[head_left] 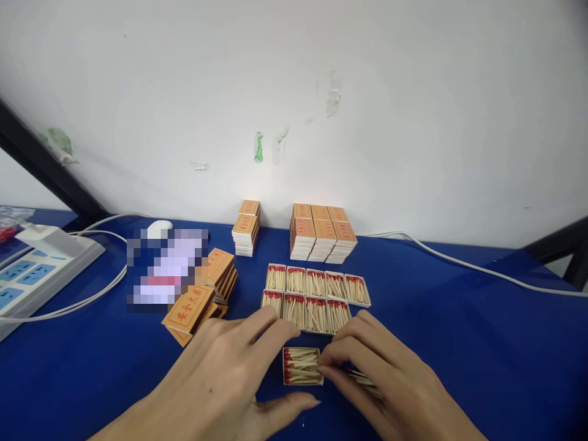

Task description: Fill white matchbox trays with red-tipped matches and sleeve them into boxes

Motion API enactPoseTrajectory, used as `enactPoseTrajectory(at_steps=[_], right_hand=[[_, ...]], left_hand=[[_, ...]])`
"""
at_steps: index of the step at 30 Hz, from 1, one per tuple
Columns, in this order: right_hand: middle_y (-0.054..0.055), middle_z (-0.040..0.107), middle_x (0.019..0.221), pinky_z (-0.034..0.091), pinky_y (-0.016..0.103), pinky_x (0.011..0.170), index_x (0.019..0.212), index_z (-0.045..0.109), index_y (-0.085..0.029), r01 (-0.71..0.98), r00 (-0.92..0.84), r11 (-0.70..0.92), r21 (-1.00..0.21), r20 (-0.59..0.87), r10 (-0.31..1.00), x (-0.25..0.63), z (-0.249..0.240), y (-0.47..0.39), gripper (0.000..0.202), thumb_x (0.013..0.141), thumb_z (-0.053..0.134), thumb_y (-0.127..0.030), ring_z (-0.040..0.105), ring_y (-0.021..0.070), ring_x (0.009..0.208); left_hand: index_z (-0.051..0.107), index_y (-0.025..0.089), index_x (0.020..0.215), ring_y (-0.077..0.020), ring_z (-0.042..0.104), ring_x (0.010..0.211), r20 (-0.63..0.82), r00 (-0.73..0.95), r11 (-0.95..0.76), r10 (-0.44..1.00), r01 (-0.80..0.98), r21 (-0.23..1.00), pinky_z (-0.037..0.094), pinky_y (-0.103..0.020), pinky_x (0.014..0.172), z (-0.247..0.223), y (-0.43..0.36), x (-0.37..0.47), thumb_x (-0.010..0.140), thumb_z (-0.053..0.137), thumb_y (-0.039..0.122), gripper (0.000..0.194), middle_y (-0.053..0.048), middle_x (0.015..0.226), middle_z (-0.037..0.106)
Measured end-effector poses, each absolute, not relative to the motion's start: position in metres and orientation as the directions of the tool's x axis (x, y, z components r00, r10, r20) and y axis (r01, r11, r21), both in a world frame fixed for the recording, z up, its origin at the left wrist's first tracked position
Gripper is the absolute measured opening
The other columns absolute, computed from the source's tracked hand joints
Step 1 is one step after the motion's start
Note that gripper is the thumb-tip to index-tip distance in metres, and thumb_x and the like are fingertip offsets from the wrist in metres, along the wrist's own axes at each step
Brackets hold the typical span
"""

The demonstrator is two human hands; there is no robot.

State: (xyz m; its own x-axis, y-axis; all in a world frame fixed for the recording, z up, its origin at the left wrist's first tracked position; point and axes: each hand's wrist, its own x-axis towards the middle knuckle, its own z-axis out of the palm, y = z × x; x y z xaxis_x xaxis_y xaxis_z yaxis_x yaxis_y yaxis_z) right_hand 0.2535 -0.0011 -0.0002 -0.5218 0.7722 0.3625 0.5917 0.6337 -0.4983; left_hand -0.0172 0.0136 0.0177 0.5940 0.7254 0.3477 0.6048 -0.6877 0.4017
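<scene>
A small open tray of matches (302,366) with red heads to the left lies between my hands on the blue table. My left hand (239,367) arches at its left side, thumb and fingers apart, with nothing visible between them. At the tray's right edge, my right hand (367,367) has thumb and index finger pressed together, and several loose matches (364,381) show under its palm. Whether the fingertips pinch a match is too small to tell. Just beyond, two rows of filled match trays (316,283) stand side by side, heads away from me.
Orange matchboxes (324,231) are stacked by the wall, with a smaller stack (246,226) to their left. More matchboxes (189,309) lie piled beyond my left hand. A blurred-out flat object (168,266), a power strip (27,275) and white cables (482,277) are also on the table.
</scene>
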Motion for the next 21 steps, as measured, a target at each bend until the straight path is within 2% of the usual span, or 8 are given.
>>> enactPoseTrajectory(at_steps=[2,7,12,15,18,21], right_hand=[[0.004,0.074,0.100,0.062,0.031,0.075,0.107,0.073,-0.024,0.595,-0.541,0.631,-0.497,0.333,0.772,0.251,-0.004,-0.003,0.019,0.118,0.061,-0.015,0.072,0.0204,0.091],[0.004,0.075,0.100,0.063,0.031,0.076,0.108,0.075,-0.024,0.614,-0.526,0.608,-0.502,0.315,0.790,0.248,-0.005,-0.005,0.018,0.116,0.063,-0.014,0.074,0.0207,0.092],[0.002,0.077,0.098,0.064,0.025,0.072,0.104,0.078,-0.027,0.644,-0.446,0.538,-0.544,0.304,0.842,0.259,0.015,0.002,0.018,0.115,0.067,-0.020,0.078,0.0174,0.085],[-0.001,0.078,0.094,0.061,0.020,0.061,0.098,0.079,-0.031,0.674,-0.431,0.472,-0.568,0.216,0.876,0.276,0.022,0.003,0.017,0.114,0.073,-0.028,0.079,0.0144,0.074],[-0.002,0.079,0.095,0.058,0.018,0.054,0.103,0.082,-0.034,0.697,-0.426,0.453,-0.555,0.187,0.885,0.294,0.016,-0.003,0.012,0.113,0.076,-0.038,0.078,0.0135,0.069],[0.000,0.080,0.101,0.061,0.017,0.057,0.110,0.082,-0.033,0.720,-0.404,0.412,-0.558,0.146,0.903,0.305,0.005,-0.011,0.012,0.114,0.074,-0.042,0.081,0.0144,0.074]], left_hand=[[0.069,0.025,0.126,-0.0254,0.081,0.082,0.305,0.594,-0.666,0.745,0.635,0.390,0.054,-0.037,0.064,0.016,0.013,-0.015,0.084,0.107,0.032,0.057,0.002,0.108,0.079],[0.071,0.025,0.111,-0.0236,0.078,0.073,0.245,0.604,-0.644,0.758,0.636,0.426,0.048,-0.037,0.060,0.010,0.013,-0.013,0.084,0.102,0.023,0.041,0.003,0.099,0.078],[0.075,0.025,0.111,-0.0225,0.077,0.072,0.192,0.602,-0.612,0.775,0.640,0.466,0.049,-0.037,0.063,0.005,0.014,-0.013,0.088,0.099,0.020,0.033,0.003,0.101,0.078],[0.076,0.025,0.110,-0.0223,0.075,0.072,0.146,0.594,-0.579,0.791,0.649,0.494,0.049,-0.036,0.064,0.004,0.016,-0.013,0.090,0.098,0.018,0.030,0.003,0.100,0.078],[0.077,0.025,0.111,-0.0220,0.074,0.072,0.109,0.583,-0.543,0.805,0.652,0.529,0.048,-0.036,0.065,0.004,0.016,-0.012,0.090,0.097,0.017,0.030,0.003,0.099,0.078],[0.077,0.026,0.111,-0.0222,0.075,0.074,0.098,0.577,-0.531,0.811,0.655,0.537,0.049,-0.036,0.066,0.004,0.016,-0.012,0.090,0.096,0.019,0.029,0.003,0.100,0.078]])
